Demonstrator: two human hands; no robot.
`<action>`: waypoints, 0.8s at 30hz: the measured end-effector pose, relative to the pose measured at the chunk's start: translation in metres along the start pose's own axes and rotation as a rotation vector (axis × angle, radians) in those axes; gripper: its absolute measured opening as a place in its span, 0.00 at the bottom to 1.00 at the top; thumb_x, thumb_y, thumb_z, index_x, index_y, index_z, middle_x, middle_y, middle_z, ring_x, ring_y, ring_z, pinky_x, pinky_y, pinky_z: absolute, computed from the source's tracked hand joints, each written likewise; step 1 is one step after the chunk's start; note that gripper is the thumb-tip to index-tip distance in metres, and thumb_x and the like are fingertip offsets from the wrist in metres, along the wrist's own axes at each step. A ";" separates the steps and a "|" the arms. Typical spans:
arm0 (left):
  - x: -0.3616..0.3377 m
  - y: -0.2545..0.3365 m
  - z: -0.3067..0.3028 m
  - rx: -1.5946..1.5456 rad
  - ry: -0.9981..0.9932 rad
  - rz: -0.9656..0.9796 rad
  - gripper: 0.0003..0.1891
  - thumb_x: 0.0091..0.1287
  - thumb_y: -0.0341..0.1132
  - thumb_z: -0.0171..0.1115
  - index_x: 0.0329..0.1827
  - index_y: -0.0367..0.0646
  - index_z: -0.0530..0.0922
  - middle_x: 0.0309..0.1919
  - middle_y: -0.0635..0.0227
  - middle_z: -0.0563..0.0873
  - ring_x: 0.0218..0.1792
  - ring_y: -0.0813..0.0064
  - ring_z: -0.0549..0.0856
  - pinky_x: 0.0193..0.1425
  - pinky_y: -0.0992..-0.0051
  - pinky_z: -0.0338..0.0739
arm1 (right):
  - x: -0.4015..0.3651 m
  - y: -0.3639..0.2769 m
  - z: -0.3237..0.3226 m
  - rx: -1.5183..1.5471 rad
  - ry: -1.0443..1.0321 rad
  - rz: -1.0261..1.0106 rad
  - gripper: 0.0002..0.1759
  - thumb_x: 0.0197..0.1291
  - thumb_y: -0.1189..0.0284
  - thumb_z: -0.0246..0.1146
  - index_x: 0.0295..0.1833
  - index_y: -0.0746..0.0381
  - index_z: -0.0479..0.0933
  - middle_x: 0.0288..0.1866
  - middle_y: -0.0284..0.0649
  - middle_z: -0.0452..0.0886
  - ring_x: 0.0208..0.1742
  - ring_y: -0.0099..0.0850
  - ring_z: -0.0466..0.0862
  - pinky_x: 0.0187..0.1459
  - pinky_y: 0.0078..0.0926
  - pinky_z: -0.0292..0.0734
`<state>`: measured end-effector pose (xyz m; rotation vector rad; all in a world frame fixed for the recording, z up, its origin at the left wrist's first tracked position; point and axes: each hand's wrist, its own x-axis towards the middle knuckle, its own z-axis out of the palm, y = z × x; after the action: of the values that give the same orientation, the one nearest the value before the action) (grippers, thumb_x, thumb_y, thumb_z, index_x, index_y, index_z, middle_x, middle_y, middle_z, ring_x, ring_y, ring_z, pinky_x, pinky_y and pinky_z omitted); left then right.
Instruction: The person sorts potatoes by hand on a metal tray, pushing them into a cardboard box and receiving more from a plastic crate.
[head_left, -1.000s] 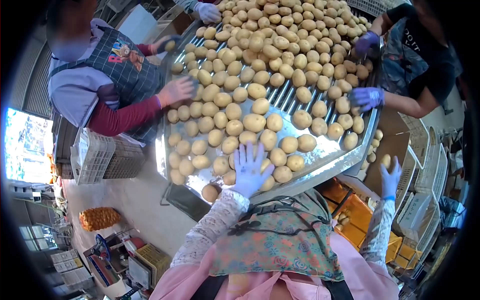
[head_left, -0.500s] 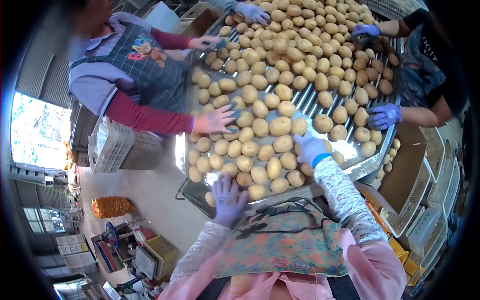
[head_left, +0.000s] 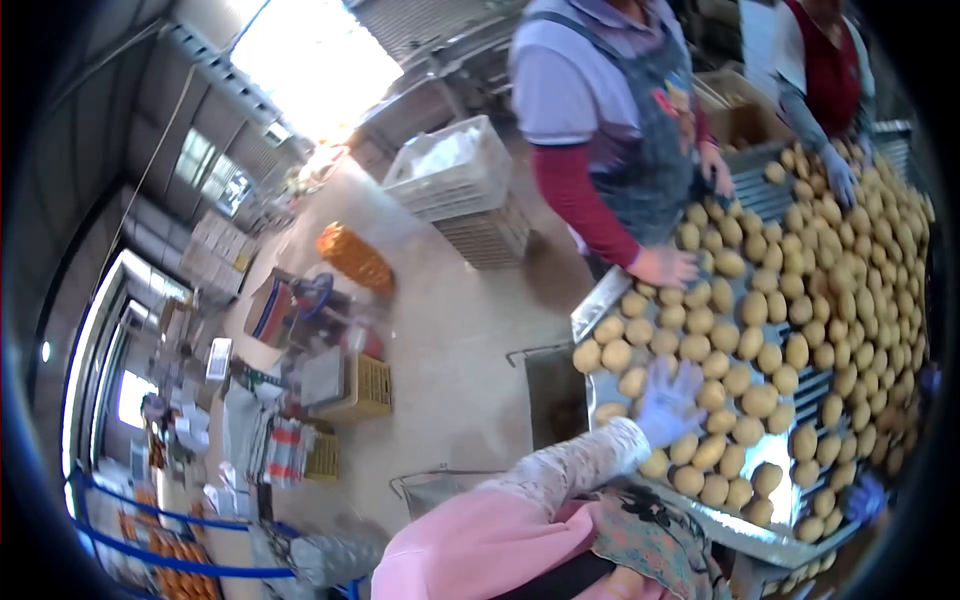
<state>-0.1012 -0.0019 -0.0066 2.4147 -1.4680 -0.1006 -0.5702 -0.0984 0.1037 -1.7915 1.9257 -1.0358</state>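
My left hand [head_left: 670, 402], in a lavender glove, lies over the potatoes [head_left: 758, 402] near the close left corner of the metal sorting table [head_left: 600, 302]. Its fingers are spread and rest on or just above several potatoes; contact is hard to make out. A white lace-patterned sleeve covers that forearm. My right hand is out of view. Round, pale brown potatoes lie in a loose layer near me and pile up thickly toward the back right.
Across the table, a co-worker's hand [head_left: 664, 266] touches potatoes. Another person's gloved hand [head_left: 838, 178] is farther back, and a purple glove [head_left: 866, 498] is at the right edge. Stacked crates [head_left: 470, 190], a filled orange net sack [head_left: 356, 258] and a yellow crate [head_left: 372, 388] stand left.
The view has swung left, shifting the table to the right side. My right hand has left the view. My left hand now lies over the potatoes, fingers wider apart.
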 end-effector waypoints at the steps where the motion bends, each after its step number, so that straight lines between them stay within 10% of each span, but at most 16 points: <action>1: 0.000 0.027 -0.021 0.034 -0.140 0.026 0.46 0.71 0.61 0.54 0.81 0.33 0.58 0.81 0.44 0.57 0.83 0.43 0.52 0.83 0.40 0.41 | -0.010 -0.014 -0.001 -0.410 -0.065 -0.144 0.37 0.75 0.47 0.52 0.70 0.70 0.72 0.66 0.62 0.74 0.68 0.58 0.71 0.69 0.55 0.67; 2: -0.013 0.030 -0.013 -0.010 -0.032 0.120 0.45 0.71 0.60 0.54 0.81 0.33 0.58 0.81 0.44 0.57 0.83 0.43 0.52 0.84 0.42 0.41 | -0.015 -0.001 0.023 -0.187 -0.187 -0.071 0.34 0.65 0.64 0.72 0.71 0.68 0.72 0.80 0.61 0.59 0.81 0.53 0.59 0.76 0.48 0.65; 5: -0.054 0.000 -0.002 -0.182 -0.034 0.478 0.40 0.72 0.53 0.55 0.81 0.37 0.60 0.82 0.47 0.56 0.83 0.45 0.51 0.84 0.45 0.42 | -0.032 -0.028 0.085 -0.186 -0.401 -0.413 0.38 0.63 0.54 0.66 0.74 0.61 0.69 0.81 0.56 0.58 0.82 0.53 0.58 0.75 0.55 0.61; 14: -0.101 -0.045 0.017 -0.145 0.270 0.332 0.36 0.67 0.49 0.58 0.78 0.44 0.66 0.80 0.45 0.60 0.83 0.49 0.54 0.83 0.36 0.38 | -0.075 -0.117 0.223 -0.686 -0.490 -1.452 0.51 0.60 0.25 0.51 0.83 0.42 0.60 0.86 0.41 0.55 0.83 0.55 0.56 0.72 0.75 0.52; 15: -0.096 -0.038 0.021 -0.184 0.236 0.263 0.36 0.63 0.49 0.60 0.74 0.43 0.70 0.78 0.45 0.63 0.83 0.49 0.55 0.83 0.36 0.38 | -0.070 -0.138 0.227 -0.769 -0.961 -1.208 0.46 0.65 0.30 0.50 0.82 0.42 0.62 0.84 0.44 0.59 0.80 0.61 0.59 0.73 0.70 0.55; 24: -0.090 -0.033 0.014 -0.270 0.224 0.229 0.36 0.58 0.49 0.62 0.70 0.40 0.73 0.74 0.45 0.69 0.80 0.45 0.60 0.83 0.36 0.40 | -0.056 -0.101 0.223 -0.166 -0.692 -1.483 0.37 0.71 0.41 0.53 0.79 0.47 0.67 0.81 0.50 0.62 0.78 0.56 0.63 0.74 0.60 0.60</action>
<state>-0.1183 0.0877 -0.0386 1.9640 -1.5065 0.0223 -0.3394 -0.1055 0.0054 -3.0651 0.0704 -0.3301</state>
